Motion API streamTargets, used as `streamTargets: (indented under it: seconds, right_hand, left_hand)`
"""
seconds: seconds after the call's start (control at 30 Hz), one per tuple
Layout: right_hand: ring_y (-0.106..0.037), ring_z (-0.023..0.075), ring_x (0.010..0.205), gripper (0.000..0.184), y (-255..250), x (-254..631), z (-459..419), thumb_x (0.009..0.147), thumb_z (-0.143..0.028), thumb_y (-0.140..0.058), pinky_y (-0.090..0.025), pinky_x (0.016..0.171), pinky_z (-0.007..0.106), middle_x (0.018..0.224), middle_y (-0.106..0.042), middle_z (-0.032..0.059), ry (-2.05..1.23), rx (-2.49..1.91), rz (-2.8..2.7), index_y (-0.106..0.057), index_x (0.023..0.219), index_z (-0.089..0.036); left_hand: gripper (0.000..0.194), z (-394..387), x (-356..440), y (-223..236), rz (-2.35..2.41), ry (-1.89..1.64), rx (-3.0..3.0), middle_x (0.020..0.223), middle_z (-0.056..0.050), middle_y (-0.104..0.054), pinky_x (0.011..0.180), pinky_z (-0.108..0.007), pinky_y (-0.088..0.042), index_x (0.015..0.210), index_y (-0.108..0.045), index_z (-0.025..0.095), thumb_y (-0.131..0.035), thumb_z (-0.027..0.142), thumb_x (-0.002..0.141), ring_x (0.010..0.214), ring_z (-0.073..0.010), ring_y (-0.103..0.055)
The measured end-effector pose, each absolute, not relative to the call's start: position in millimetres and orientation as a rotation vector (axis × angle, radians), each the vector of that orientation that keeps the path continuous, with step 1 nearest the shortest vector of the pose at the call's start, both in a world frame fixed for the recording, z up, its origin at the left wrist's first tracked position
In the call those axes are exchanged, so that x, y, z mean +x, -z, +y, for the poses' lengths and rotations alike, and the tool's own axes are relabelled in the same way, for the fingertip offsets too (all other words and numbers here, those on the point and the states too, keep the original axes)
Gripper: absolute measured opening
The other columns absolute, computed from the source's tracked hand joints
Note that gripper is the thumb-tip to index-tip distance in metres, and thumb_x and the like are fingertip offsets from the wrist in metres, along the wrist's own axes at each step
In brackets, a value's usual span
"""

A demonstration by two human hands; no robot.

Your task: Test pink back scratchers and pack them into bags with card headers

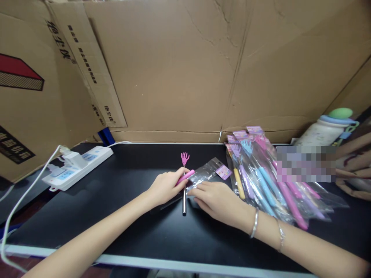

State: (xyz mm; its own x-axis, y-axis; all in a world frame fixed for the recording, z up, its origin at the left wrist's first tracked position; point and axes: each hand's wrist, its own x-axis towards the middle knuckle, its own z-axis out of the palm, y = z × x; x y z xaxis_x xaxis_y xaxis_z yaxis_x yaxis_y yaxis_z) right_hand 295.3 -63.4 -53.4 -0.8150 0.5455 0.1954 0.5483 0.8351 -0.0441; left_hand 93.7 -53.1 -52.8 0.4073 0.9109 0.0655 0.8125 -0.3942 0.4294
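Note:
My left hand (165, 187) is closed on a pink handle (186, 177), which slants up to the right. Just under it, a back scratcher with a pink hand-shaped head (184, 158) and a bare metal rod (184, 204) lies on the black table (127, 216). Whether the handle and rod are joined cannot be seen. My right hand (213, 197), wearing two bracelets, has its fingers closed on the near end of a clear plastic bag (205, 172) with a purple label card (223, 172). The fingertips partly hide the bag's edge.
Several bagged back scratchers (262, 177) in yellow, purple, blue and pink lie piled on the right. A white bottle (321, 133) stands behind them. On the left sits a white power strip (78, 168) with a cable. Cardboard (174, 69) walls the back and left.

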Motion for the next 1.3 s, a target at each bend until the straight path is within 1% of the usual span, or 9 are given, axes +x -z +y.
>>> streamTargets:
  seconds: [0.2, 0.33, 0.53, 0.67, 0.83, 0.97, 1.03, 1.17, 1.3]
  right_hand:
    - [-0.057, 0.0176, 0.086, 0.023, 60.8, 270.1, -61.6, 0.092, -0.033, -0.042, -0.037, 0.066, 0.027, 0.095, -0.064, 0.005, 0.014, -0.801, -2.853, -0.059, 0.095, -0.019]
    - [-0.058, 0.0174, 0.077, 0.02, 58.9, 267.8, -60.6, 0.088, -0.035, -0.046, -0.033, 0.06, 0.027, 0.089, -0.064, 0.0055, -0.021, -0.935, -2.842, -0.055, 0.091, -0.017]
    - [-0.055, 0.0138, 0.063, 0.008, 54.5, 287.9, -53.6, 0.082, -0.026, -0.049, -0.026, 0.055, 0.025, 0.069, -0.061, 0.0012, -0.248, -1.242, -2.747, -0.054, 0.08, -0.019]
    - [-0.051, 0.0099, 0.057, 0.006, 56.4, 306.4, -47.0, 0.081, -0.022, -0.048, -0.031, 0.055, 0.023, 0.064, -0.055, -0.0034, -0.675, -1.228, -2.546, -0.049, 0.087, -0.021]
    - [-0.04, 0.0059, 0.045, 0.027, 52.5, 314.4, -40.1, 0.085, -0.04, -0.048, -0.031, 0.043, 0.02, 0.068, -0.055, -0.0053, -1.459, -1.204, -1.958, -0.04, 0.103, -0.022]
    - [-0.047, 0.0063, 0.055, 0.05, 51.5, 312.8, -37.4, 0.079, -0.046, -0.059, -0.039, 0.05, 0.021, 0.077, -0.06, -0.0012, -1.638, -1.077, -1.599, -0.041, 0.117, -0.02]
    - [-0.051, 0.0071, 0.06, 0.054, 53.5, 312.5, -36.5, 0.076, -0.043, -0.064, -0.043, 0.057, 0.023, 0.08, -0.061, -0.0002, -1.699, -1.017, -1.464, -0.043, 0.119, -0.019]
    - [-0.057, 0.0092, 0.065, 0.049, 56.5, 312.7, -34.5, 0.074, -0.039, -0.068, -0.048, 0.067, 0.027, 0.079, -0.062, -0.0003, -1.637, -0.964, -1.322, -0.045, 0.112, -0.019]
    - [-0.062, 0.0129, 0.077, 0.035, 54.8, 313.0, -34.1, 0.076, -0.04, -0.065, -0.05, 0.075, 0.032, 0.084, -0.065, 0.0019, -1.555, -0.957, -1.25, -0.045, 0.097, -0.019]
  left_hand:
    - [0.037, -51.9, 93.8, 53.1, 1.464, -0.423, 2.263, 0.09, 0.003, -0.068, 0.069, -0.025, -0.041, 0.118, -0.05, 0.034, -0.029, 0.05, 0.093, 0.081, -0.0194, -0.063]
    - [0.034, -50.0, 92.3, 52.2, 1.42, -0.45, 2.24, 0.09, 0.004, -0.068, 0.068, -0.023, -0.04, 0.116, -0.051, 0.034, -0.032, 0.049, 0.092, 0.082, -0.0176, -0.063]
    - [0.029, -47.9, 90.1, 50.5, 1.331, -0.464, 2.184, 0.077, 0.007, -0.067, 0.059, -0.019, -0.038, 0.115, -0.051, 0.031, -0.037, 0.041, 0.092, 0.059, -0.0102, -0.058]
    - [0.03, -45.3, 89.8, 54.3, 1.273, -0.529, 2.13, 0.079, 0.006, -0.068, 0.057, -0.019, -0.039, 0.118, -0.047, 0.028, -0.041, 0.038, 0.09, 0.055, -0.0092, -0.057]
    - [0.03, -40.3, 88.3, 61.8, 1.213, -0.643, 2.083, 0.082, 0.004, -0.068, 0.059, -0.02, -0.041, 0.118, -0.044, 0.025, -0.041, 0.036, 0.091, 0.055, -0.0092, -0.057]
    - [0.029, -40.4, 89.1, 64.7, 1.218, -0.702, 2.06, 0.083, 0.004, -0.068, 0.059, -0.02, -0.042, 0.117, -0.044, 0.024, -0.042, 0.036, 0.09, 0.052, -0.0085, -0.056]
    - [0.029, -43.0, 91.5, 64.0, 1.203, -0.707, 2.058, 0.085, 0.004, -0.068, 0.058, -0.02, -0.042, 0.116, -0.046, 0.025, -0.043, 0.039, 0.09, 0.051, -0.0078, -0.055]
    - [0.033, -51.1, 98.3, 59.0, 1.189, -0.691, 2.054, 0.082, 0.003, -0.068, 0.055, -0.019, -0.042, 0.115, -0.051, 0.024, -0.042, 0.044, 0.09, 0.049, -0.0076, -0.055]
    - [0.03, -55.6, 102.1, 55.9, 1.255, -0.65, 2.125, 0.076, 0.004, -0.067, 0.056, -0.02, -0.04, 0.114, -0.054, 0.026, -0.045, 0.039, 0.089, 0.053, -0.0101, -0.057]
